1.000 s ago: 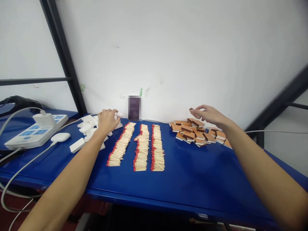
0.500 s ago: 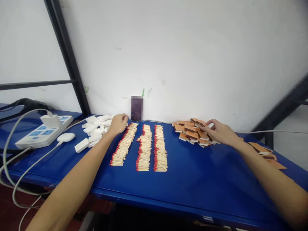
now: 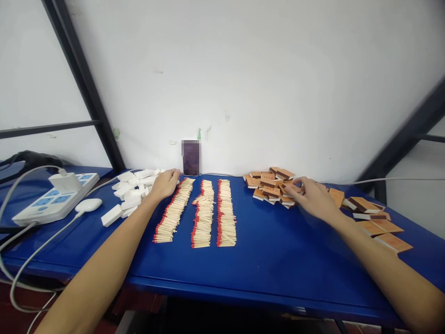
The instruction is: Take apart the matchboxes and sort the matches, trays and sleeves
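Observation:
Three long rows of red-tipped matches (image 3: pixel 202 215) lie side by side on the blue table. My left hand (image 3: pixel 166 183) is at the far end of the leftmost match row, its fingers bent and pressed together; what lies under them is hidden. Just left of it is a heap of small white boxes (image 3: pixel 131 190), partly behind my wrist. On the right, my right hand (image 3: pixel 311 195) touches the edge of a pile of orange-brown matchboxes (image 3: pixel 269 185), thumb and forefinger apart in a curve. No box is visibly lifted in it.
More matchboxes (image 3: pixel 380 227) are spread beside my right forearm. A dark phone (image 3: pixel 192 158) leans on the white wall. To the left are a power strip (image 3: pixel 55 199), a white charging puck (image 3: pixel 88 205) and looping cables. Black frame bars (image 3: pixel 83 83) rise at both sides.
The view has shifted slightly to the right. My right hand has drawn back a little from the pile, and more matchboxes show beside its forearm. My left hand stays by the match row.

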{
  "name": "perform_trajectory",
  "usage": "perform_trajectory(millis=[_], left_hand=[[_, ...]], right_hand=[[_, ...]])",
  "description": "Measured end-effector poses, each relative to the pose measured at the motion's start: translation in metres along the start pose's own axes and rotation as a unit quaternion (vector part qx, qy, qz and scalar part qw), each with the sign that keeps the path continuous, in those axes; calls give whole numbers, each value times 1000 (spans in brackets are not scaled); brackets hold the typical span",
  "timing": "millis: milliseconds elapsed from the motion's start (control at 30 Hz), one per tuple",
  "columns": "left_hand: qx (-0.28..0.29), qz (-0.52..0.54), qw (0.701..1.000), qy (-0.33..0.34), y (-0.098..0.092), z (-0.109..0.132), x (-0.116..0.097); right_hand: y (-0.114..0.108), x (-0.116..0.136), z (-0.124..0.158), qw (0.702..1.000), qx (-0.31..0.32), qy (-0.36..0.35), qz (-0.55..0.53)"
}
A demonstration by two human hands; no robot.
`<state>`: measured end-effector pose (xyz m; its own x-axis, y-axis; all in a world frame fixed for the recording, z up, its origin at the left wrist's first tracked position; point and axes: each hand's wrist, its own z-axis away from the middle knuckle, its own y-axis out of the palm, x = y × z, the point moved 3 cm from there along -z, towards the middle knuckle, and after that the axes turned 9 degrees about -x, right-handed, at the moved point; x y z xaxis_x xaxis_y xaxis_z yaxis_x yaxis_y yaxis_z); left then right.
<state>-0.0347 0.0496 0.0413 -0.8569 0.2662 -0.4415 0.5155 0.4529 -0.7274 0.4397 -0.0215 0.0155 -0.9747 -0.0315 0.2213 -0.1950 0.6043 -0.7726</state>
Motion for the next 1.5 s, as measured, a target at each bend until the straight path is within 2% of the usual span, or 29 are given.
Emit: perform_trajectory(millis=[100, 200, 400, 567, 633, 733, 900, 1033, 1100, 1167, 1333, 1500], left_hand=[[4, -50, 999, 3, 2, -1, 6], [12, -108, 994, 16, 4, -1, 10], [20, -144, 988, 44, 4, 3, 5], [18, -167, 985, 44, 3, 7, 4], [22, -174, 984, 39, 2, 8, 5], [32, -169, 984, 37, 1, 8, 6], [37, -158, 986, 32, 1, 9, 5], [39, -160, 986, 35, 3, 9, 2], [39, -166, 985, 33, 3, 9, 0], [38, -172, 984, 32, 2, 9, 0], [34, -184, 982, 33, 2, 9, -1], [35, -194, 980, 34, 4, 9, -2]], right_hand=[[-3, 3, 1, 1000, -7, 3, -21], [-14, 5, 3, 998, -34, 26, -46], [-63, 11, 16, 984, -112, 103, -90], [-92, 4, 42, 965, -176, 171, -96], [-97, -5, 53, 967, -159, 183, -81], [-101, -23, 67, 980, -105, 166, -35], [-103, -74, 89, 985, -17, 163, 43], [-97, -96, 116, 993, -21, 93, 66], [-91, -95, 128, 996, -13, 75, 55], [-87, -90, 136, 996, 6, 87, 30], [-85, -70, 140, 995, 12, 95, -31], [-77, -30, 140, 995, 55, 39, -70]])
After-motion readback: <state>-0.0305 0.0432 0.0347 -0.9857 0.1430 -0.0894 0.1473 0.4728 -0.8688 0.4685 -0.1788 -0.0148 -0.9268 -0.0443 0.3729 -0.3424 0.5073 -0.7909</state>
